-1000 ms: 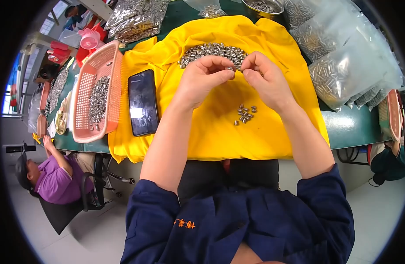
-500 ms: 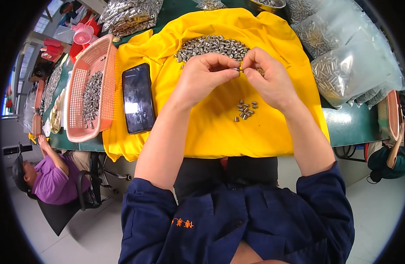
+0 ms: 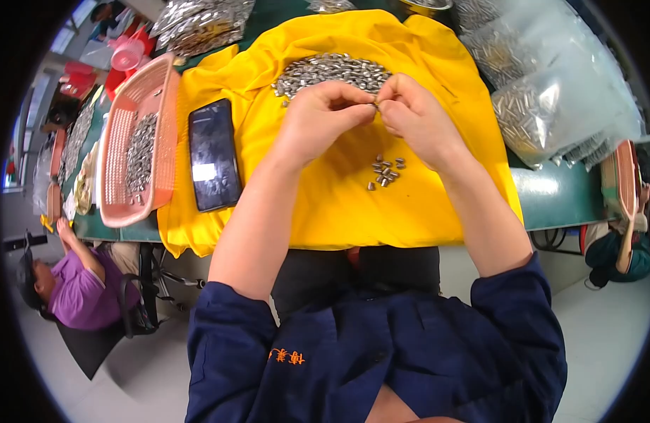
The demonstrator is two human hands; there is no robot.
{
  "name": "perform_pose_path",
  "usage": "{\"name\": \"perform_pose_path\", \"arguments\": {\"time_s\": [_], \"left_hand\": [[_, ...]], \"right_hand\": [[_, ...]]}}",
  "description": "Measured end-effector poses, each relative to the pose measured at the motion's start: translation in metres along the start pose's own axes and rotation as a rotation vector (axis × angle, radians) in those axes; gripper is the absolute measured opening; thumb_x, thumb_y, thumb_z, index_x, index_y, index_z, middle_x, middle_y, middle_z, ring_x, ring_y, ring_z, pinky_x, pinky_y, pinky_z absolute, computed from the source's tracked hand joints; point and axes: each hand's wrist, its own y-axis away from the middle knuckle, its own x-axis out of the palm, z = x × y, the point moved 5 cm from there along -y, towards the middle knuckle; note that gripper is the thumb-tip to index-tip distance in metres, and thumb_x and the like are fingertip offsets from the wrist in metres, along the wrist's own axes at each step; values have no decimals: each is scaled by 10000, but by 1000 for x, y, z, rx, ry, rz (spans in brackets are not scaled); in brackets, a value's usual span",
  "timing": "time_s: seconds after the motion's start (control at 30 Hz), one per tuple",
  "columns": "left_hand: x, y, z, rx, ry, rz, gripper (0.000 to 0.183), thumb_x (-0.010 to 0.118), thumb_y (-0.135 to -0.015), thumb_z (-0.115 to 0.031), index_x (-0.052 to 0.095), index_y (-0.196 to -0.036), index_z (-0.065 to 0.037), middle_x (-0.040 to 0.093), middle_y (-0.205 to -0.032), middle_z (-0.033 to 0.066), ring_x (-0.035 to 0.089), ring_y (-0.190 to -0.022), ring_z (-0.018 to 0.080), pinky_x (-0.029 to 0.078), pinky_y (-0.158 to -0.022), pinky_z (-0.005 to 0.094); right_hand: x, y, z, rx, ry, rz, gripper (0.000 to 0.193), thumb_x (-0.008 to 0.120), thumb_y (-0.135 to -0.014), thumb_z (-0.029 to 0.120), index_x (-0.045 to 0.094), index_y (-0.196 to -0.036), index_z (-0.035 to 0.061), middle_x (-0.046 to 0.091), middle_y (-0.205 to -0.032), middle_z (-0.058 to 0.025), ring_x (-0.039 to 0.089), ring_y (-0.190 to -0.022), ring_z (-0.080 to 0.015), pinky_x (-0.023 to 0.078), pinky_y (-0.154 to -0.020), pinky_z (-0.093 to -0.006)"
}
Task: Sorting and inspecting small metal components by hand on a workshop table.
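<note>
The small metal piece (image 3: 375, 105) pinched between my fingers (image 3: 363, 107) is too tiny to tell its shape, mostly covered by them. My left hand (image 3: 318, 116) hides part of the metal pile (image 3: 328, 70). The bowl (image 3: 425, 5) is cut off at the top edge.

Under your hands lies a matt yellow cloth (image 3: 325, 204), soft and slightly creased, strewn with small shiny metal pieces (image 3: 330, 70). Beside it you have a glossy black glass-faced phone (image 3: 213, 155) and a perforated pink plastic basket (image 3: 120, 176). To your right sit clear, crinkled plastic bags (image 3: 550, 106).
</note>
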Motion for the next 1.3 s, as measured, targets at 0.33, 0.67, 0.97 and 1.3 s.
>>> {"name": "perform_pose_path", "arguments": {"time_s": [0.33, 0.67, 0.97, 1.3], "left_hand": [[-5, -4, 6, 38, 31, -57, 148, 575, -749, -52, 603, -885, 0, 625, -787, 47, 576, -701, 90, 453, -669, 202], [-4, 0, 0, -35, 243, -35, 158, 600, -763, -58, 594, -912, -5, 598, -824, 32, 547, -697, 89, 428, -659, 182], [7, 4, 3, -132, 655, 112, 136, 573, -786, -31, 564, -919, -2, 589, -859, 70, 596, -761, 153, 495, -695, 252], [8, 3, 0, -46, 364, 32, 94, 596, -763, -12, 584, -852, 13, 609, -799, 69, 598, -737, 139, 490, -689, 229]], "right_hand": [[-17, 4, 19, -237, 324, -227, 66, 486, -751, 70, 480, -808, 35, 474, -625, 0, 410, -552, -71, 353, -499, -224], [-10, 4, 15, -85, 65, -91, 39, 483, -772, 64, 479, -802, 40, 476, -705, 16, 415, -646, -53, 357, -579, -191], [-6, 6, 17, -67, -77, -13, 21, 481, -776, 52, 479, -794, 41, 469, -728, 21, 421, -668, -46, 364, -600, -180], [-3, 12, 32, -298, 465, -116, 44, 478, -749, 63, 462, -779, 34, 504, -637, -28, 469, -575, -103, 400, -534, -255]]}}
